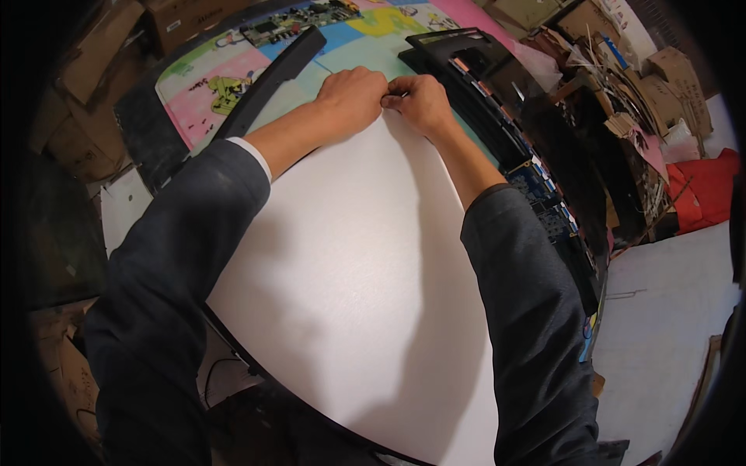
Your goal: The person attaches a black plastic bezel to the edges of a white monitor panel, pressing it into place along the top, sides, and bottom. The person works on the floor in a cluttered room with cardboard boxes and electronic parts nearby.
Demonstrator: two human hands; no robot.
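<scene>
Holding both hands close together at the far corner of a large white sheet (350, 256), with fingertips meeting or nearly so. Curling the left hand (353, 97) at that corner, with its back turned up and its knuckles bent. Bending the right hand (420, 101) in from the other side, with thumb and forefinger drawn near each other. Not being able to tell what, if anything, is being pinched between the fingertips.

Stretching both arms forward in dark grey sleeves (536, 303), and showing a white cuff (252, 155) at the left wrist. Seeing the sheet extending from the middle of the table cover (183, 97), printed with coloured cartoons, back toward the body, and a black rim (241, 353) running along its lower left edge. Seeing a long black strip (268, 89) slanting near the table's left edge, and a green circuit board (303, 22) lying at its far edge. Seeing dark panels with blue circuit boards (540, 198) lining the table's right edge. Beyond that edge, seeing red cloth (705, 190) lying near piled cardboard (668, 85).
</scene>
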